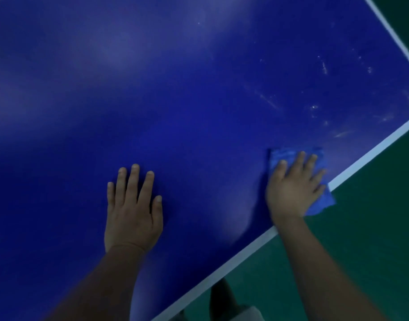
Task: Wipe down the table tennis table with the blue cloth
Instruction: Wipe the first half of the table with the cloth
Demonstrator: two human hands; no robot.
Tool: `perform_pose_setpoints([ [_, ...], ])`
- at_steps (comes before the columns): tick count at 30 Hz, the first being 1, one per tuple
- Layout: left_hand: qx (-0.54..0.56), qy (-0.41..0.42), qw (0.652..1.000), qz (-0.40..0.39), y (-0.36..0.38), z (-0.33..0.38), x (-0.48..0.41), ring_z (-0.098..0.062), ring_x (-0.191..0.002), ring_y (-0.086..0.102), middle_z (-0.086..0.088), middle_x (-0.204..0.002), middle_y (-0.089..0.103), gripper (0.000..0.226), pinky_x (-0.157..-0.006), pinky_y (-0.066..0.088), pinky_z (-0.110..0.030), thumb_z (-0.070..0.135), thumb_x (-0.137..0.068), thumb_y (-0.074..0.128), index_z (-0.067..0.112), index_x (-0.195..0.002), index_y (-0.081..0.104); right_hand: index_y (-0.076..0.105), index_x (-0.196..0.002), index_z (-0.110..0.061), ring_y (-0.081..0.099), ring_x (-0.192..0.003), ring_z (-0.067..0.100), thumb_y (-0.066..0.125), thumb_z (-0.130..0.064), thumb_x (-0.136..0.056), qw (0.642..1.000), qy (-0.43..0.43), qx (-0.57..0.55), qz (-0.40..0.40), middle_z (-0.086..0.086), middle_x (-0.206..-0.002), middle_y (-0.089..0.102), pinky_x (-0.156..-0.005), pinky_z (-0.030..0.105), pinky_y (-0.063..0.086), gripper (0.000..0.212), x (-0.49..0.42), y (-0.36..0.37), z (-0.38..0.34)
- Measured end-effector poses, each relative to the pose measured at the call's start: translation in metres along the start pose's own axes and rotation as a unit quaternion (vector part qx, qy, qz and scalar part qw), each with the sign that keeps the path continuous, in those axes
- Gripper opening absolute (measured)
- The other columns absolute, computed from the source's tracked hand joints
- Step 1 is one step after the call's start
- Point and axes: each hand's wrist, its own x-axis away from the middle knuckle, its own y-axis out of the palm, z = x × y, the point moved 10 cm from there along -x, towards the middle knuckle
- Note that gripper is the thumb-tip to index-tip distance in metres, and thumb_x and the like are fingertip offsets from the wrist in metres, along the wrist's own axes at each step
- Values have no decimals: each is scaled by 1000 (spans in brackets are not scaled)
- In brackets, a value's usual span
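Left hand [132,212]: grip spread, flat on the desk [198,89]. Right hand [293,188]: grip spread, pressing the blue cloth [320,203] at the desk's white edge line [372,151], one corner overhanging.

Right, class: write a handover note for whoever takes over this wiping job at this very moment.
Left hand: flat on the table, holding nothing.
Right hand: pressing the blue cloth flat beside the white edge line, one corner overhanging.
Done: cannot tell how much is wiped.
To do: whitish smears beyond the cloth, toward the far corner.
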Motion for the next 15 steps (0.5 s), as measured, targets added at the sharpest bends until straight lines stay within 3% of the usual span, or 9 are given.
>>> perform_pose_setpoints([
  [1,-1,0,1000,0,0,0,0,-28,-156,3,-11,-166,21,61,-125,4,-52,43,-103,25,13,-154,36,23,-160,-21,7,-154,37,25,-50,-104,999,-41,9,6,4,-168,12,-121,58,6,63,21,7,-28],
  [3,-1,4,1000,4,-1,1,1,-30,-155,6,-13,-165,22,61,-124,7,-55,43,-102,26,11,-153,36,28,-158,-21,11,-153,38,25,-53,-101,979,-204,17,-2,5,-167,17,-121,58,8,66,79,28,-99],
  [5,-2,9,1000,12,-3,4,2,-33,-155,10,-16,-164,25,61,-124,9,-57,42,-102,26,10,-153,37,31,-157,-23,9,-154,34,28,-55,-101,924,-379,38,-41,3,-167,19,-123,58,6,65,141,46,-146],
  [8,-3,13,1000,12,-4,5,2,-33,-155,9,-16,-164,24,62,-124,8,-56,43,-102,25,9,-153,37,39,-154,-23,17,-153,32,35,-55,-101,864,-500,36,-46,1,-164,29,-120,59,17,62,147,44,-136],
  [10,0,9,1000,5,-3,4,2,-31,-155,5,-14,-165,21,63,-125,5,-54,44,-102,23,11,-154,34,42,-152,-23,25,-150,37,35,-54,-99,893,-447,53,-19,3,-161,34,-118,61,23,62,94,33,-98],
  [13,-1,12,1000,5,-4,5,4,-31,-155,5,-14,-165,20,63,-125,4,-54,44,-103,23,11,-155,33,30,-158,-22,12,-153,36,23,-57,-97,984,-175,42,-1,3,-167,20,-121,59,11,70,-6,3,0],
  [15,-7,17,1000,7,-5,6,3,-32,-155,6,-15,-165,21,63,-125,5,-55,44,-103,23,11,-155,33,19,-161,-22,-1,-155,33,20,-56,-100,1000,-8,-17,-13,1,-169,9,-123,57,2,69,-24,-11,49],
])
